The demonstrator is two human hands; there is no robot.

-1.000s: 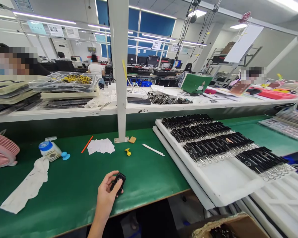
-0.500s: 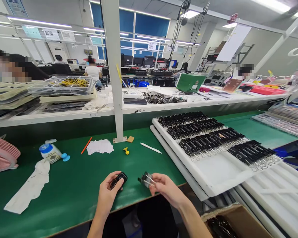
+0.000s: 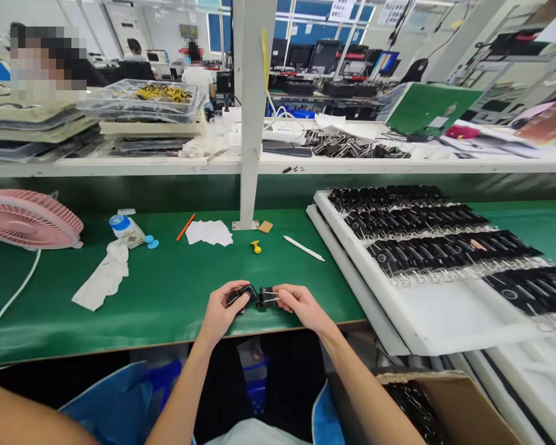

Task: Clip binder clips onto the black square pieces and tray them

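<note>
Near the front edge of the green bench, my left hand (image 3: 221, 311) is closed around a small black device (image 3: 247, 294) with a glossy rounded face, like a watch body. My thumb presses on its face. To its right, my right hand (image 3: 301, 304) pinches the wire handles of a black binder clip (image 3: 267, 297). The clip's jaw side points left and sits right at the device's edge; I cannot tell whether it grips the device. My fingers hide the device's lower part.
At right stands a white foam tray (image 3: 417, 337) with rows of clipped black pieces. A cardboard box (image 3: 463, 402) of black clips is below it. Behind my hands lie a white pen (image 3: 304, 248), a yellow stopper-like piece (image 3: 256, 247) and paper (image 3: 209, 233). A pink fan (image 3: 28, 217) stands left.
My right hand has brought the binder clip left to the device, closing the gap between them. The clip has turned so its handles lie level. The view has tilted down and shifted left.
</note>
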